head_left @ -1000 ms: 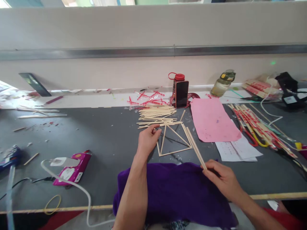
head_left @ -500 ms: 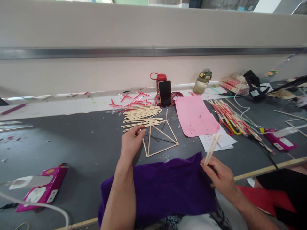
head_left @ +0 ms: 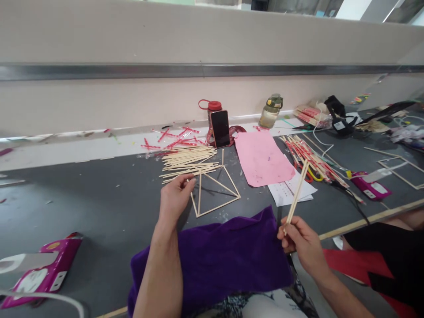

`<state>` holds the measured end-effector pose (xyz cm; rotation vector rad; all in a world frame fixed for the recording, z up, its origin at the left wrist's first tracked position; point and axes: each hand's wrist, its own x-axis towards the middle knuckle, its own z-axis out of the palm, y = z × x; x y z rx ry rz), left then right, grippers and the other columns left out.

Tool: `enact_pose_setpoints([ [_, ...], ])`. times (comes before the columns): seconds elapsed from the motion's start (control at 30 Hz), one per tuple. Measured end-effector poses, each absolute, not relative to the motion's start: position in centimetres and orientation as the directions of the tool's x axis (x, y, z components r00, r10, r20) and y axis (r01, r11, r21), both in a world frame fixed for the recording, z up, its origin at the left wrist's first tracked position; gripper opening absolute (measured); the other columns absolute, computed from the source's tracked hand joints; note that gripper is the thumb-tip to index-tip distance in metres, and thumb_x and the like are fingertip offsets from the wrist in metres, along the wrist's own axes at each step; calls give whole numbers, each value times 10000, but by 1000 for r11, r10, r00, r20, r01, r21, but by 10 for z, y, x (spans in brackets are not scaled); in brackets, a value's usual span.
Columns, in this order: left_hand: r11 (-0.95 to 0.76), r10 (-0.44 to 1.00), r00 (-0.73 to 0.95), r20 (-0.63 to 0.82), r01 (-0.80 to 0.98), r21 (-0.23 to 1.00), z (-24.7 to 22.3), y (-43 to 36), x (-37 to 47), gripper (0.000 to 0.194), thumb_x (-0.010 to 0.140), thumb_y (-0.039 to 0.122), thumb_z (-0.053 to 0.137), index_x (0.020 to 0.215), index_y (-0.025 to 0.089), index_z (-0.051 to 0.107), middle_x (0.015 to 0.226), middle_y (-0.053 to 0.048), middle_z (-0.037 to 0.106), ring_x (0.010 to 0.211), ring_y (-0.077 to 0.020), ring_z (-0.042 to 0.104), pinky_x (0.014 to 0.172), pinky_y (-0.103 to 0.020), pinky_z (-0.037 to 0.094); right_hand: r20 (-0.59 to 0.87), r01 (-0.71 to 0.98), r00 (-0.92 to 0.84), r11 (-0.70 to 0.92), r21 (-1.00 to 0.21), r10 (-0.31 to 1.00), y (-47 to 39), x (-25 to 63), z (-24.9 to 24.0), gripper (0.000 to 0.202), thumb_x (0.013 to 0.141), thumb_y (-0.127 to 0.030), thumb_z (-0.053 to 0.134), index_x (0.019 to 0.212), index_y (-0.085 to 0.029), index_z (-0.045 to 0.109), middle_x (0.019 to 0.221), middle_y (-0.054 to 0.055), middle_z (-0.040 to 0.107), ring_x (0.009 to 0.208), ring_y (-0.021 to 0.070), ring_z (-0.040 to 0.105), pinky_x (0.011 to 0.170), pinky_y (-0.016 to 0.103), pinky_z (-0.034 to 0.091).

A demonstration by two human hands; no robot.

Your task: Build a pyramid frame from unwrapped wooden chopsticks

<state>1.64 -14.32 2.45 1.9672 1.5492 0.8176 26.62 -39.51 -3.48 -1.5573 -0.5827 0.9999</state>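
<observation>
A frame of pale wooden sticks (head_left: 218, 207) rests on the dark table, with one stick standing up at its back corner. My left hand (head_left: 175, 196) is closed at the frame's left corner, fingertips pinched; whether it grips a stick there is hidden. Just behind lies a pile of loose sticks (head_left: 190, 157). My right hand (head_left: 300, 238) is closed around a few wooden sticks (head_left: 298, 192), which point upward over the table's front edge. A purple cloth (head_left: 228, 256) lies between my forearms, over the table edge and my lap.
Pink sheet (head_left: 263, 159) over white papers (head_left: 291, 190); phone (head_left: 220, 128) leaning on a red-capped bottle (head_left: 214, 106); second bottle (head_left: 270, 110); wrapped sticks (head_left: 311, 159) and scissors (head_left: 316, 176) at right. Magenta devices (head_left: 46, 269) (head_left: 371, 185) stand at both sides. A person's dark clothing (head_left: 394, 256) shows lower right.
The sticks in my right hand have tilted and show longer above the fingers. The view has shifted slightly right. My left hand stays at the frame's corner.
</observation>
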Motion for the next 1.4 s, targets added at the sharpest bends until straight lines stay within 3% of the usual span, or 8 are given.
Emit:
enact_pose_setpoints([
  [0.17, -236, 972, 179, 155, 672, 702, 25, -143, 16, 340, 782, 439, 556, 992, 221, 711, 547, 40, 550, 539, -116, 515, 592, -227, 378, -273, -140, 465, -235, -962, 842, -390, 268, -27, 261, 879, -448, 529, 994, -213, 525, 707, -21, 591, 507, 72, 487, 425, 176, 311],
  [0.33, -242, 970, 177, 166, 639, 730, 23, -145, 15, 346, 782, 426, 546, 1000, 212, 708, 628, 24, 611, 568, -112, 531, 589, -223, 385, -189, 229, 224, -240, -943, 956, -367, 273, -13, 274, 907, -436, 474, 1020, -201, 560, 717, -11, 606, 554, 96, 533, 546, 227, 408],
  [0.53, -213, 977, 153, 149, 641, 738, 23, -145, 14, 337, 777, 419, 547, 988, 214, 712, 587, 24, 592, 567, -118, 542, 594, -226, 394, -76, 441, 243, -179, -880, 967, -301, 296, 8, 266, 891, -452, 465, 864, -206, 562, 599, -47, 543, 463, 89, 448, 485, 223, 351],
  [0.73, -218, 976, 165, 145, 637, 739, 22, -145, 13, 330, 792, 416, 539, 998, 221, 705, 603, 18, 607, 587, -123, 559, 599, -226, 401, 116, 897, 142, -78, -436, 983, -222, 312, 24, 256, 892, -406, 450, 830, -216, 610, 653, -4, 649, 600, 147, 577, 550, 241, 336],
  [0.83, -215, 976, 164, 142, 636, 742, 19, -143, 12, 329, 793, 419, 537, 996, 223, 706, 598, 16, 606, 591, -127, 559, 591, -225, 400, 158, 987, 25, 1, -163, 987, -182, 307, 32, 276, 917, -379, 418, 931, -231, 651, 826, 31, 713, 740, 188, 633, 550, 255, 322],
  [0.93, -200, 979, 160, 127, 637, 744, 18, -142, 12, 335, 790, 422, 539, 998, 220, 706, 596, 13, 608, 586, -130, 558, 582, -227, 400, 165, 991, -114, 125, -54, 980, -145, 295, 35, 286, 931, -351, 406, 977, -246, 668, 966, 34, 714, 868, 202, 640, 589, 259, 354],
  [1.2, -164, 986, 131, 104, 645, 747, 15, -139, 9, 305, 786, 382, 536, 975, 218, 711, 651, 5, 654, 617, -134, 577, 603, -227, 408, 221, 962, -145, 189, -195, 965, -93, 285, 14, 369, 878, -269, 501, 1238, -224, 570, 1151, 57, 661, 987, 195, 616, 780, 265, 441],
  [1.4, -148, 988, 147, 54, 758, 635, 14, -139, 9, 239, 773, 317, 533, 890, 235, 725, 791, -10, 709, 710, -154, 609, 648, -239, 407, 236, 934, -93, 167, -316, 967, -137, 295, 7, 274, 894, -278, 459, 1065, -200, 658, 1036, 37, 697, 923, 179, 628, 775, 266, 435],
])
